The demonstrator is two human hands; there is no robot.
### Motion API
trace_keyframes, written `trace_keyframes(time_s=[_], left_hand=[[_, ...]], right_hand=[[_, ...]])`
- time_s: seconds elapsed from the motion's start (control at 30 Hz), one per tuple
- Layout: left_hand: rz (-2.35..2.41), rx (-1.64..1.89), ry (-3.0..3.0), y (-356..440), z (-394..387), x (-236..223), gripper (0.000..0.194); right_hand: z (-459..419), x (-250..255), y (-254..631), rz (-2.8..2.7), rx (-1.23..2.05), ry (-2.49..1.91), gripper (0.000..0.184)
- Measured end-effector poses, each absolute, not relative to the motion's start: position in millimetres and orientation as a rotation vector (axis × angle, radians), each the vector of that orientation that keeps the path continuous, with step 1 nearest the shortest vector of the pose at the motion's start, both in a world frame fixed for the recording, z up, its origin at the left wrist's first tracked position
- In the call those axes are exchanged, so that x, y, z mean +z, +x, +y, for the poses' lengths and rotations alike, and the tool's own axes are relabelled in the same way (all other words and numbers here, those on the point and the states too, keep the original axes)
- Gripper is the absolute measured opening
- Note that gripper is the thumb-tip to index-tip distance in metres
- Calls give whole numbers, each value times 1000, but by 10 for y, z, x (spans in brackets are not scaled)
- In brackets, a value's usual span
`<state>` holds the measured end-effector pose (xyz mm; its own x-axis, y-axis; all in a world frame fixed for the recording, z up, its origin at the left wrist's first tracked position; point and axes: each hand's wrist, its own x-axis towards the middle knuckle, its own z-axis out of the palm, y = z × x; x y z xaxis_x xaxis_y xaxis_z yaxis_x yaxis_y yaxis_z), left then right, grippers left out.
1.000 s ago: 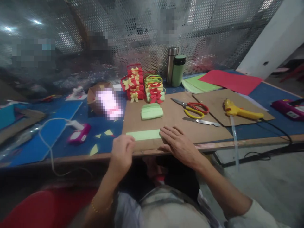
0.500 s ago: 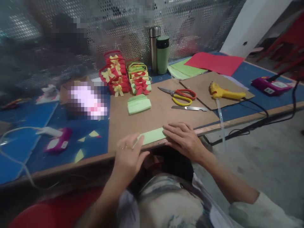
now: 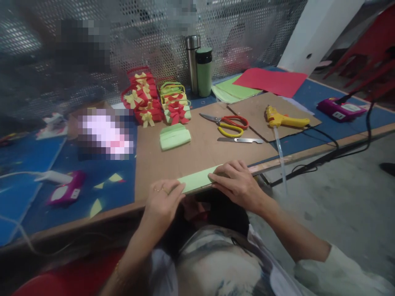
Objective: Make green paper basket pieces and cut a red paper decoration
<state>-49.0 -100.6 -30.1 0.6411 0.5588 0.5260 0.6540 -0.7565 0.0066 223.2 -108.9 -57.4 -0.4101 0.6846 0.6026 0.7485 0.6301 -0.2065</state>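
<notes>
A light green paper strip (image 3: 197,179) lies at the near edge of a brown cardboard mat (image 3: 197,152) on the table. My left hand (image 3: 163,201) grips the strip's left end, fingers curled over the table edge. My right hand (image 3: 239,184) presses on the strip's right end with its fingers laid flat and spread. Further back on the mat rests a folded green paper piece (image 3: 175,136).
Red and green paper baskets with bows (image 3: 156,100) stand at the back beside a steel flask (image 3: 193,61) and green tumbler (image 3: 204,70). Scissors (image 3: 230,123), a metal blade (image 3: 242,140), a yellow glue gun (image 3: 285,120), and red and green sheets (image 3: 268,81) lie to the right. Purple device (image 3: 66,192) left.
The view has swung left and down. My left hand has slid onto the strip's left end at the table edge; my right hand stays pressed on the right end.
</notes>
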Motion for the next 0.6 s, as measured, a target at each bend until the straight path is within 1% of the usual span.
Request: trace_keyframes(time_s=[0.17, 0.23, 0.4, 0.6], left_hand=[[-1040, -702, -2794, -520, -913, -227, 19], [-1014, -676, -2835, -531, -876, -194, 18], [-894, -694, -2783, -545, -846, -159, 20], [-822, -739, -2497, -539, -782, -226, 21]], right_hand=[[-924, -488, 2293, -2273, 24, -1019, 21], [-851, -479, 2308, -2308, 27, -953, 23], [-864, -499, 2293, -2329, -127, -912, 27], [-923, -490, 2224, -2322, -283, -933, 30]])
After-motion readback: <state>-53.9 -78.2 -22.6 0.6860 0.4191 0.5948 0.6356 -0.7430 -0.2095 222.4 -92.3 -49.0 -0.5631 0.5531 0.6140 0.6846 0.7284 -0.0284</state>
